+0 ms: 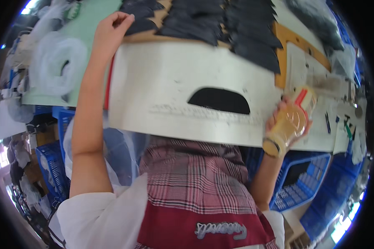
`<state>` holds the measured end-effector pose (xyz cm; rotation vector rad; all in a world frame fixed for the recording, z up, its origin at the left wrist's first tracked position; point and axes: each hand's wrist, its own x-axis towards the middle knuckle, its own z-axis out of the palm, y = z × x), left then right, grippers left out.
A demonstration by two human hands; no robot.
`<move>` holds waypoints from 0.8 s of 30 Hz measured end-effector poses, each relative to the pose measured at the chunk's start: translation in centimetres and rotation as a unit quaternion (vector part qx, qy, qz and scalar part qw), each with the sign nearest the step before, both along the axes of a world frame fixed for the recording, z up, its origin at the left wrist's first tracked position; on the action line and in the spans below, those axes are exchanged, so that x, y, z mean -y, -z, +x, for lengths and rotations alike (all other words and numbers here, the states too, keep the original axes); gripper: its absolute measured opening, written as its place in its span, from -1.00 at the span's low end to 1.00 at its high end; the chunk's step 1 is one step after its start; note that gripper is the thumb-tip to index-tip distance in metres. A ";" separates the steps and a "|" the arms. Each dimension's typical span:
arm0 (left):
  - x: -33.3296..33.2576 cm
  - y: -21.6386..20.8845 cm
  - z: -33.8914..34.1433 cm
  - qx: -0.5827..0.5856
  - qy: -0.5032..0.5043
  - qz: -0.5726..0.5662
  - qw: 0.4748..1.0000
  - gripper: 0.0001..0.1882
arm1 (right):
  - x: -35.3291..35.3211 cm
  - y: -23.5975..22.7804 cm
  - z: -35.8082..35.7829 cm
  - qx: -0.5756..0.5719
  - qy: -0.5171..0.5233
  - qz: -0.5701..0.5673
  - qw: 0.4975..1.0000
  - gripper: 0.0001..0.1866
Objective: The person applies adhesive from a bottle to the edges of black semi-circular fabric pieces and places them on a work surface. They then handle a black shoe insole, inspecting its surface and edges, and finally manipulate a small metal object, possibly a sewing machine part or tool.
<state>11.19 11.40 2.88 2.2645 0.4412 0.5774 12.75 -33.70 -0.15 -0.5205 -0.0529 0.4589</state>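
Both arms [91, 103] spread; left hand [114, 25] outstretched, right hand [273, 118] clasping bottle [290, 122].

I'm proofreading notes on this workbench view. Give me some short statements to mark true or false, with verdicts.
1. The right grip is around a bottle. True.
2. The black half-round piece lies under the bottle. False: it lies uncovered on the white tabletop, left of the bottle.
3. Dark pieces lie in overlapping rows. True.
4. The left grip is beside the bottle. False: it is beside the dark pieces.
5. The basket at lower right is blue. True.
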 end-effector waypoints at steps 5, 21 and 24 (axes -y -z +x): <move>13.0 -0.1 -8.2 -0.063 0.128 -0.019 0.990 -0.88 | -4.4 -3.6 0.1 0.070 0.115 -0.211 0.968 -0.21; 17.5 2.1 -9.3 0.019 0.067 0.060 0.996 -0.92 | -13.3 -7.9 -1.9 0.476 0.065 -0.547 0.686 -0.58; 17.7 2.3 -9.2 0.030 0.060 0.059 0.996 -0.92 | -13.5 -7.7 -2.0 0.505 0.067 -0.542 0.668 -0.59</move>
